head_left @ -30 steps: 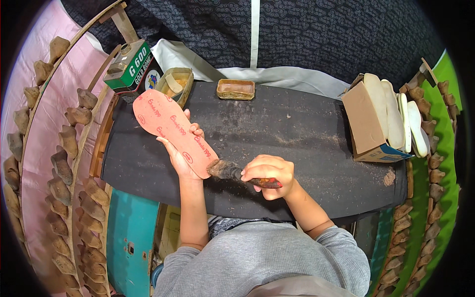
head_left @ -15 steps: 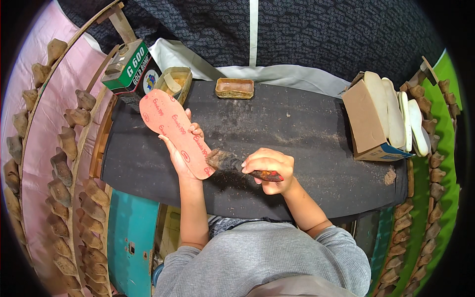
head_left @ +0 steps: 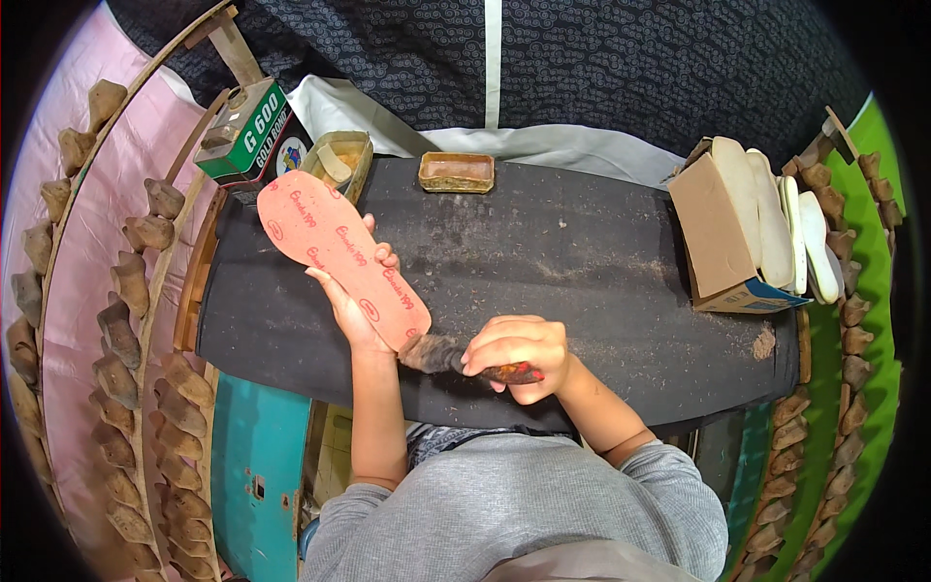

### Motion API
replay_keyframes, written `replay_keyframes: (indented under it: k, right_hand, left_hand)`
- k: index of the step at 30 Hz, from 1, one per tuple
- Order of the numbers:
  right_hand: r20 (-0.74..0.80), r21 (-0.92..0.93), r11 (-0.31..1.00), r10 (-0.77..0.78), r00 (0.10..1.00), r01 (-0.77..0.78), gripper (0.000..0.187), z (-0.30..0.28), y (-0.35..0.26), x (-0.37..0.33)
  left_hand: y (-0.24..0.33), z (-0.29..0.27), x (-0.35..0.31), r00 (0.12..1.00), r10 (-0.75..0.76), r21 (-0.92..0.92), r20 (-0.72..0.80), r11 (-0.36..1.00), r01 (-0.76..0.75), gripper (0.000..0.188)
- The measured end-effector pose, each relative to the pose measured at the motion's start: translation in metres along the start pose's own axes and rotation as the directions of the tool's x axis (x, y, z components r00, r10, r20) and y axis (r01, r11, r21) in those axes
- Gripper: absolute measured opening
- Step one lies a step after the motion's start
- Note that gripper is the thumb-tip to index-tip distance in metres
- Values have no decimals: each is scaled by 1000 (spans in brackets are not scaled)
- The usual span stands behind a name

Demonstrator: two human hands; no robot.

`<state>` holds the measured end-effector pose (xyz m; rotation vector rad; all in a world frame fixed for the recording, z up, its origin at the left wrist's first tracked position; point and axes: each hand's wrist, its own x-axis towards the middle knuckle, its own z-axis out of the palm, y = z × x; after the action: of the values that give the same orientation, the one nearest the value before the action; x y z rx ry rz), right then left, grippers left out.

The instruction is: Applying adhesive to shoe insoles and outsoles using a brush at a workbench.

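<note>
A pink insole [head_left: 341, 254] with red print is held up over the table, tilted with its wide end toward the far left. My left hand [head_left: 354, 301] is closed on its middle, thumb on one edge and fingertips showing at the other. In my right hand [head_left: 524, 351] is a brush [head_left: 433, 355] with dark, worn bristles and a dark handle marked with red. Its bristles touch the insole's narrow near end, at the edge. My right fingers are wrapped round the handle and hide part of it.
A black-covered table [head_left: 582, 233] lies beneath, with scattered debris. Far left stand a green and black metal can [head_left: 254, 136] and a tray [head_left: 357, 184]; a small rectangular dish [head_left: 456, 173] is at the back. To the right is a cardboard box [head_left: 718, 228] of white soles [head_left: 766, 218]. Racks of shoe lasts [head_left: 118, 339] flank both sides.
The brush has moved slightly left and nearer to me, down to the lower corner of the insole's near end. The insole has shifted a little and turned slightly.
</note>
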<state>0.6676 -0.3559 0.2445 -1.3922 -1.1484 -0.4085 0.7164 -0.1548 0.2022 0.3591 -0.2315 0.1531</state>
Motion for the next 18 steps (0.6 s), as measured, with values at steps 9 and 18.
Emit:
replay_keyframes:
  k: [9, 18]
  right_hand:
    - [18, -320, 947, 30, 999, -23, 33, -20, 6, 5]
    - [36, -40, 999, -31, 999, 32, 28, 4, -10, 3]
  left_hand:
    - [4, 8, -2, 989, 97, 103, -111, 991, -85, 79]
    - [7, 9, -4, 990, 112, 245, -87, 966, -87, 85]
